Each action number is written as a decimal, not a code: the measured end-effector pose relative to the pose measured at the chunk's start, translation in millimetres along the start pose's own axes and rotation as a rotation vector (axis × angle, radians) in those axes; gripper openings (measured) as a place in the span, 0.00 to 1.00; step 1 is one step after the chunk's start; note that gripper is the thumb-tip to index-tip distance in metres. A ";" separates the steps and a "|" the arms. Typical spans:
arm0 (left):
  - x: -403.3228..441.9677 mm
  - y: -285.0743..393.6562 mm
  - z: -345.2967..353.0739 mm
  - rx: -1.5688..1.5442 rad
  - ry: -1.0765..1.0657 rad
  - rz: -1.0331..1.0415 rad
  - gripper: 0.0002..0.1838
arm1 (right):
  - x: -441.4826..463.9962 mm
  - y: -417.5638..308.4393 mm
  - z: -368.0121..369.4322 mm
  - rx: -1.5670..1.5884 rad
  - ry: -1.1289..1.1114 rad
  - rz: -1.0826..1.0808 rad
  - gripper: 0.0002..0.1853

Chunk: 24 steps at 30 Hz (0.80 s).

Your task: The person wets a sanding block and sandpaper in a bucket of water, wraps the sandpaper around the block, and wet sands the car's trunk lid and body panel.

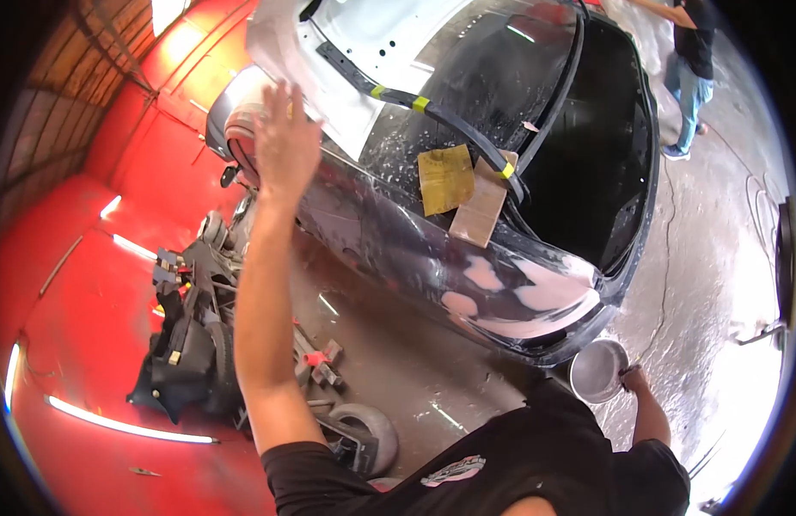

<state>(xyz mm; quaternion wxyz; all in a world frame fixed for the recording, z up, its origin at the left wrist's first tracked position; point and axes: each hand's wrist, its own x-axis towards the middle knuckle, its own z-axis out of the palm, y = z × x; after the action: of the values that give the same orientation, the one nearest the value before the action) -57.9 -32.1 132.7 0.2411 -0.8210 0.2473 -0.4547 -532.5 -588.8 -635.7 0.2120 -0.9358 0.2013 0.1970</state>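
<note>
1. Your left hand (288,142): raised beside the upper left of the car body (355,215), fingers extended and slightly spread; whether the palm touches the surface cannot be told.
2. Your right hand (635,378): fingers closed at the rim of a round metallic-looking bucket (597,371), which lies just beyond the car's lower right corner.
3. Car body: dark, scuffed paint with pale pink patches (553,288) near that corner.
4. Yellow sheet (446,179): on the car, beside a flat brown piece (480,211); its faint printed marks are too small to read.
5. Black trim strip (467,131): laid across the glass, bearing yellow tape (420,104).
6. Your black shirt (535,456): pale printed emblem (454,470), lettering illegible.
7. Another person (692,77): dark top and blue jeans, standing beyond the car.
</note>
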 end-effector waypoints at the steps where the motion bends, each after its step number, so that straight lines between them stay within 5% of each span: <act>1: 20.0 -14.0 5.1 0.049 0.002 0.037 0.37 | -17.8 -33.9 -38.7 0.237 0.028 0.090 0.14; 2: 40.0 -26.2 8.5 0.098 0.009 0.071 0.37 | -37.8 -72.1 -81.7 0.476 0.078 0.173 0.13; 6: 70.6 -47.0 22.6 0.179 0.032 0.201 0.33 | -41.0 -73.1 -63.8 0.661 0.156 0.282 0.15; 13: 31.7 -57.5 67.7 0.230 -0.013 0.305 0.34 | -83.2 -75.7 -7.9 0.479 0.280 0.486 0.18; 17: -16.5 -22.4 90.7 0.238 -0.163 0.447 0.36 | -67.0 -97.0 -32.7 0.554 0.756 0.583 0.21; 19: -41.7 3.6 99.4 0.215 -0.310 0.546 0.37 | -66.7 -134.9 -90.7 1.063 0.855 0.440 0.19; 20: -48.7 7.7 103.7 0.176 -0.357 0.601 0.38 | -56.9 -132.5 -100.3 1.084 0.938 0.305 0.22; 22: -45.7 -1.7 108.1 0.109 -0.232 0.616 0.38 | -71.3 -240.3 -191.5 1.025 1.257 0.143 0.25; 24: -29.2 -17.6 106.7 0.183 -0.142 0.602 0.38 | -89.2 -338.8 -269.2 1.164 1.219 0.029 0.27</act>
<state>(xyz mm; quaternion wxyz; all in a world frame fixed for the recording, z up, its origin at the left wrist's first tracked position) 24.2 17.8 75.1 0.4543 -0.7154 0.4196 -0.3251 -375.3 -409.9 -263.6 0.5123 -0.6170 0.3621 -0.4752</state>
